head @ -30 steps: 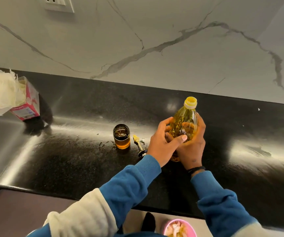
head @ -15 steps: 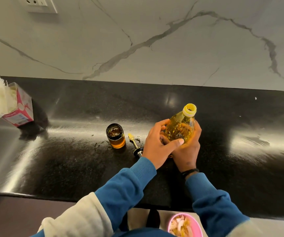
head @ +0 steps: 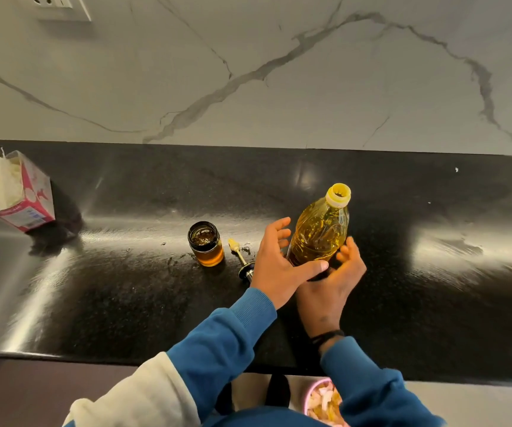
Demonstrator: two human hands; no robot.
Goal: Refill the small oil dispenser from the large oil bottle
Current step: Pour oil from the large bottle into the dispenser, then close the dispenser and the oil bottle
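Note:
The large oil bottle (head: 321,232), clear plastic with yellow oil and a yellow top, stands on the black counter (head: 125,288), leaning slightly right. My left hand (head: 274,268) is at its left side, fingers spread off the plastic and thumb lying across the bottle's lower front. My right hand (head: 336,280) cups the base from the right, fingers loose and slightly off the bottle. The small oil dispenser (head: 206,245), a dark glass jar with amber oil, stands open to the left. Its metal pourer spout (head: 242,261) lies on the counter between jar and left hand.
A pink tissue box (head: 27,197) with white tissue sticking out sits at the far left. Small oil spots mark the counter around the jar. A marble wall (head: 264,72) closes the back. A pink bowl (head: 322,399) of food shows below the counter's front edge.
Both hands gripped the bottle's body before; now their fingers have opened and come off it. The bottle sits lower, on the counter.

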